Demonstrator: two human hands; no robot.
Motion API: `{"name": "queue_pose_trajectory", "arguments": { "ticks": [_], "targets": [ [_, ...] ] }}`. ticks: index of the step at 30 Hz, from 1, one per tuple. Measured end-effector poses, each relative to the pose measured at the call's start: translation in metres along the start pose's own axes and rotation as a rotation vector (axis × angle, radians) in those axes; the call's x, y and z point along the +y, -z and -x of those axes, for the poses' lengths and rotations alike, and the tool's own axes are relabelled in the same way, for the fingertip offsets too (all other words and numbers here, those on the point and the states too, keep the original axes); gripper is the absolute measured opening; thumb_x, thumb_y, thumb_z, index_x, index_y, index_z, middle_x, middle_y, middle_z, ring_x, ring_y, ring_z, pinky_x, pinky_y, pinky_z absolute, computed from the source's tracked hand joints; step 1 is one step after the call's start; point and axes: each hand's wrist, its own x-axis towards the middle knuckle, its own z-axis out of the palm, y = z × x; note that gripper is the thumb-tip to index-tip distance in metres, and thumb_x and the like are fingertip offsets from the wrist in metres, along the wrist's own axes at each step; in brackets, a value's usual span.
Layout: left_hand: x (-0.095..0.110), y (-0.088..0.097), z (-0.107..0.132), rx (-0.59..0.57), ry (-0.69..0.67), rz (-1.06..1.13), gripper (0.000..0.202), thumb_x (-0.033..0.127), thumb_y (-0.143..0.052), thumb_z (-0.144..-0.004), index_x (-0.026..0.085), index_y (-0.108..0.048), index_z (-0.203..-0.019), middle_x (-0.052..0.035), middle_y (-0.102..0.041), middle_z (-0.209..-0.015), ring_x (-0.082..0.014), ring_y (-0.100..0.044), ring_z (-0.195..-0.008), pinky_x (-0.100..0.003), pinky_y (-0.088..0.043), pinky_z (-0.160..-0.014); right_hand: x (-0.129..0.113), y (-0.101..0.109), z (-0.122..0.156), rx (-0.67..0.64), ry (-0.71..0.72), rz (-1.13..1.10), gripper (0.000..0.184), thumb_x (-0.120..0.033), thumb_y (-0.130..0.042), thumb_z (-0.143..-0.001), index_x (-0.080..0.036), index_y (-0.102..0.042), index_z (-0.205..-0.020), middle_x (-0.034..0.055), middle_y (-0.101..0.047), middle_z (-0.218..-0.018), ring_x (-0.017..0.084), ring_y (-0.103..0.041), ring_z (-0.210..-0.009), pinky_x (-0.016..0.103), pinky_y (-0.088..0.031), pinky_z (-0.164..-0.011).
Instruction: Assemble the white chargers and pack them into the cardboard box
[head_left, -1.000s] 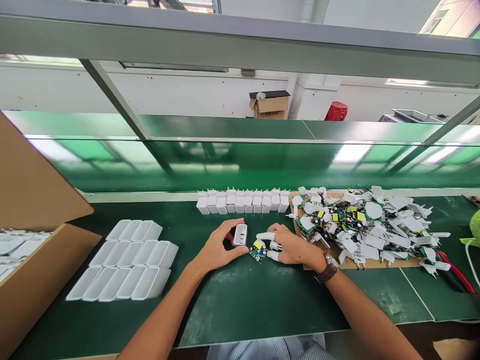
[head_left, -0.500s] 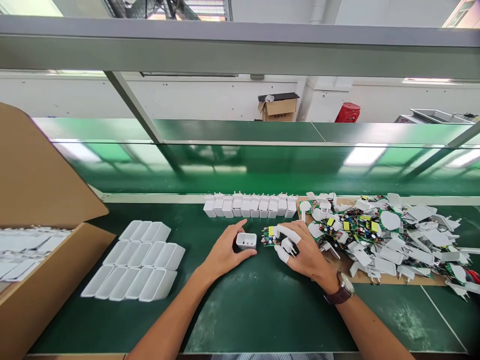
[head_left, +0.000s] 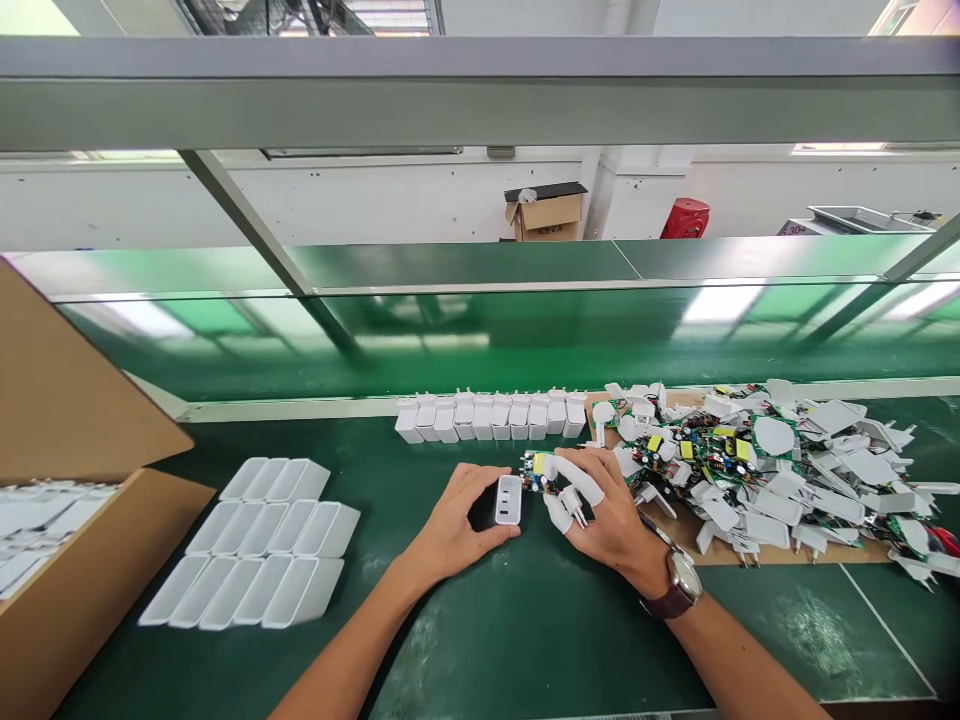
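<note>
The left hand grips a small white charger shell between thumb and fingers, port face turned toward the person, just above the green mat. Right beside it, the right hand, with white finger covers on several fingertips, pinches a circuit board with a plug piece, its edge close to the shell. The board looks crowded with parts, so if it goes in at a slant a component could catch on the shell's rim and bend, and the covered fingertips may slip on so small a piece. Behind the hands stands a row of white chargers; to the right a heap of boards and plug caps spills over a cardboard sheet. Empty shells lie in rows to the left, beside an open carton. Beyond runs a glossy green conveyor under a metal frame, with a box and a red stool by the far white wall.
</note>
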Motion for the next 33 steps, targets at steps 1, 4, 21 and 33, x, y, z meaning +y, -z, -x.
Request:
{"name": "queue_pose_trajectory", "arguments": {
  "ticks": [1,4,21,33],
  "targets": [
    [0.000,-0.001,0.000,0.054,-0.054,-0.032,0.059,0.036,-0.081,-0.085,0.027,-0.058,-0.138,-0.0097,-0.067,-0.124,-0.0275,-0.063,-0.113,-0.047,-0.057,-0.098,-0.002,0.000,0.000,-0.012,0.012,-0.003,0.061,-0.006,-0.063,-0.089,-0.021,-0.047,-0.146,0.0136,-0.067,-0.128,0.029,-0.058,-0.112,0.049,-0.057,-0.093],
    [-0.003,-0.002,0.000,0.108,-0.106,-0.080,0.056,0.033,-0.076,-0.090,0.028,-0.055,-0.142,-0.0112,-0.062,-0.130,-0.0278,-0.061,-0.120,-0.046,-0.056,-0.101,-0.009,0.001,0.002,-0.096,0.070,-0.002,0.058,-0.011,-0.060,-0.091,-0.020,-0.047,-0.147,0.0137,-0.068,-0.128,0.030,-0.059,-0.110,0.049,-0.058,-0.090],
    [-0.001,-0.006,0.000,0.104,-0.163,-0.110,0.057,0.021,-0.070,-0.093,0.030,-0.049,-0.146,-0.0113,-0.054,-0.128,-0.0266,-0.060,-0.118,-0.044,-0.058,-0.098,-0.012,-0.005,0.012,-0.248,0.051,0.057,0.068,-0.014,-0.059,-0.082,-0.011,-0.043,-0.148,0.0179,-0.064,-0.132,0.035,-0.054,-0.117,0.054,-0.054,-0.099],
    [0.000,-0.010,-0.001,0.144,-0.207,-0.147,0.058,0.019,-0.069,-0.093,0.028,-0.048,-0.147,-0.0118,-0.055,-0.127,-0.0263,-0.058,-0.118,-0.042,-0.057,-0.097,-0.017,0.000,0.007,-0.262,0.084,0.111,0.070,-0.013,-0.056,-0.080,-0.010,-0.041,-0.148,0.0197,-0.064,-0.129,0.036,-0.055,-0.115,0.056,-0.054,-0.097]
  ]
}}
